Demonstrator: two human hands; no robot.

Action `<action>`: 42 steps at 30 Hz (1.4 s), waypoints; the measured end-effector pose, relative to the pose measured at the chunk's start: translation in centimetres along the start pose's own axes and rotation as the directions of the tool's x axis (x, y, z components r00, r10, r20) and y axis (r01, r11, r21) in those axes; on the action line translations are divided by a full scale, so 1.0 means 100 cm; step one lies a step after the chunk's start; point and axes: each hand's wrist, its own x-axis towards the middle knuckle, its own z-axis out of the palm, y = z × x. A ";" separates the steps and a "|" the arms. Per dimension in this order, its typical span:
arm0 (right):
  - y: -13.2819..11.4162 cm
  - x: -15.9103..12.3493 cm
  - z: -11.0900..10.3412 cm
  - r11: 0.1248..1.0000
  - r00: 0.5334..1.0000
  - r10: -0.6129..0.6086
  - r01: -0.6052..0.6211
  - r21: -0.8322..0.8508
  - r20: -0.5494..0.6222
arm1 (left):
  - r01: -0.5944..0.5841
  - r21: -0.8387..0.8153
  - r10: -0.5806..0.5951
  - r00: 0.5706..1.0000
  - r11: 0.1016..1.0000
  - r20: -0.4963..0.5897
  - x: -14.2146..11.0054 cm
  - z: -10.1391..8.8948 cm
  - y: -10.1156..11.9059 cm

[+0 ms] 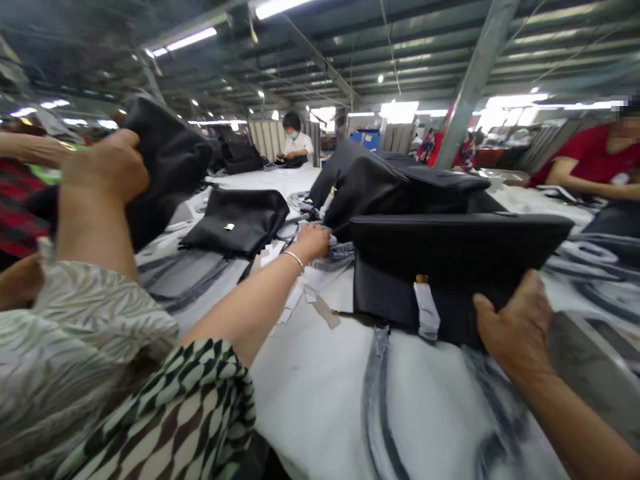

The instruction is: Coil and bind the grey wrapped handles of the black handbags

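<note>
right hand (520, 327) seemingly closed on bag (455, 267)

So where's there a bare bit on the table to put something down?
White table shows bare between the left sleeve and the wrapped straps of the near bag; another patch lies between those straps. It's crowded around the left hand, with paper pieces and other black bags.
</note>
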 end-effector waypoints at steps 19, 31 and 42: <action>-0.043 -0.135 -0.119 0.642 0.387 -0.757 0.593 0.486 0.527 | -0.029 0.170 0.093 0.920 0.985 -0.381 -0.072 -0.069 0.002; -0.053 -0.177 -0.139 0.756 0.636 -0.655 0.565 0.331 0.408 | -0.804 0.031 0.805 0.593 0.593 -0.035 -0.234 -0.022 0.169; 0.001 -0.130 -0.131 0.950 0.962 -0.026 -0.062 0.307 0.273 | -0.723 -0.274 0.704 0.687 0.634 -0.181 -0.260 -0.024 0.179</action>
